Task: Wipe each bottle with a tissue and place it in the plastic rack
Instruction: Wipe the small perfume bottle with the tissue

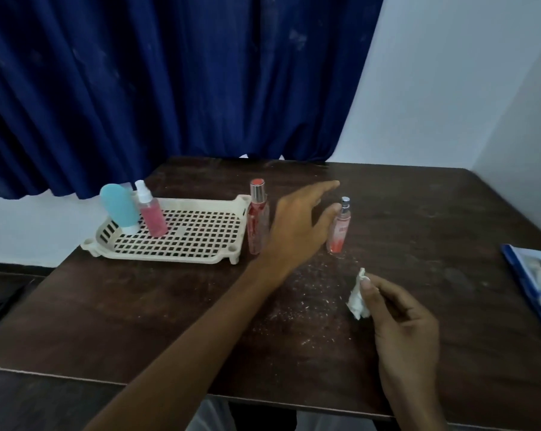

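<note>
Left hand (297, 225) stretched toward the small spray bottle (339, 230), to the right of the plastic rack (169, 258)

At the rack's left end stand a blue bottle (120, 208) and a pink spray bottle (152, 217); just off the rack's right edge a tall red bottle (258, 219) stands on the desk (138, 306); further right of the rack the left hand's fingers (325, 186) are spread and hold nothing, thumb tip just beside the small spray bottle's neck, and whether it touches I cannot tell; that bottle is upright, long axis vertical, nozzle up; right again and nearer the desk's front edge, the right hand (403, 334) pinches a crumpled tissue (358, 298). I would grip the narrow bottle low on its body so it does not tip, then carry it to the tissue
</note>
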A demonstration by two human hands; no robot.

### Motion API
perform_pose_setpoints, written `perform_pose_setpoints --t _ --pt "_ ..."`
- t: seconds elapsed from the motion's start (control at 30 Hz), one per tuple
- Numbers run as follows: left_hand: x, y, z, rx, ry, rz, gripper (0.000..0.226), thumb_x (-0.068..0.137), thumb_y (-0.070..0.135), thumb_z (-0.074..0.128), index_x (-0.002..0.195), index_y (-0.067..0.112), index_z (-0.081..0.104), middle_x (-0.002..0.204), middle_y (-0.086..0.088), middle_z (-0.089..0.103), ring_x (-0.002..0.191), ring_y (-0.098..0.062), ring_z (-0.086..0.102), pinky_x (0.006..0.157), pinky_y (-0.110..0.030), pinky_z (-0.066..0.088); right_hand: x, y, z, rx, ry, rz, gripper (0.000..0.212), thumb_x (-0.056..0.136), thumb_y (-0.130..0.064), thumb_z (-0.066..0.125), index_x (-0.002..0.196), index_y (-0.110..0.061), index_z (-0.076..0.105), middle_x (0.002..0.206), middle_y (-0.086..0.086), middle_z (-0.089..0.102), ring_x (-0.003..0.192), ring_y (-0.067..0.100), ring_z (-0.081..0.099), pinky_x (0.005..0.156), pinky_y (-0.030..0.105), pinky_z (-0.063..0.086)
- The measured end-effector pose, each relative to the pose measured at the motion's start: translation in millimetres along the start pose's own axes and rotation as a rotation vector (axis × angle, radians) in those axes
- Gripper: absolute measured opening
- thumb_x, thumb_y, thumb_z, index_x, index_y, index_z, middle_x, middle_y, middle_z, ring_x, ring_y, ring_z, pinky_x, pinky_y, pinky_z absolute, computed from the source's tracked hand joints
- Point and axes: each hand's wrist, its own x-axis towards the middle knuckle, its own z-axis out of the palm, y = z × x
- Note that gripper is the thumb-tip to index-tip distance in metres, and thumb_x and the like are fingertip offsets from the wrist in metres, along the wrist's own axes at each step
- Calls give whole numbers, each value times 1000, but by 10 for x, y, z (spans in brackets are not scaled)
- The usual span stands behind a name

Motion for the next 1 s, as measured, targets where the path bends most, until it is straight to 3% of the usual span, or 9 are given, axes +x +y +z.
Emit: perform_pose_setpoints --t 0.13,0.33,0.47,0.57,0.73,0.87,1.0 --pt "71 -45 274 -23 -66 -39 41 97 22 64 136 11 60 133 -5 66 123 -13 61 104 -37 51 10 4 -9 24 8 30 9 88 -14 73 94 -18 78 88 -4 78 86 10 73 73 13 54" --pt "53 -133 422 -105 -5 -85 22 94 17 68 116 11 71 102 2 76 97 -6 71 88 -34 59 5 5 -21 40 -8 48 9 88 -14 72 94 -16 78 87 -3 78 86 10 73 73 16 55" --pt "42 -138 466 -275 -7 -210 17 94 16 70 110 11 72 99 1 76 93 -7 72 88 -29 59 -5 -1 -19 50 -22 30 9 89 -15 72 96 -15 78 87 -2 78 85 12 73 72 16 54" --pt "64 -106 421 -553 -19 -374 17 97 12 63 111 4 70 100 -9 76 97 -17 73 92 -34 58 -15 -34 -9 64 -10 10 10 90 -16 71 97 -16 77 89 -3 77 86 8 73 71 13 52" --pt "9 -119 235 -985 -223 -595 23 104 9 46 111 0 65 98 -15 74 98 -27 72 93 -41 58 -39 -70 -22 66 98 -43 10 91 -17 69 99 -19 75 93 -8 77 89 5 72 72 13 53" --pt "-106 -197 170 -1109 -326 -654 26 106 8 40 110 -2 63 95 -14 72 97 -27 71 94 -42 57 -42 -66 -25 15 144 -60 14 90 -20 70 103 -24 75 94 -13 76 90 2 71 74 13 54" --pt "-212 -236 140 -1141 -372 -656 27 106 8 38 111 -4 61 95 -16 72 95 -28 71 93 -42 57 -22 -60 10 -99 69 -91 17 90 -20 70 106 -25 75 97 -14 76 92 3 71 79 20 57"
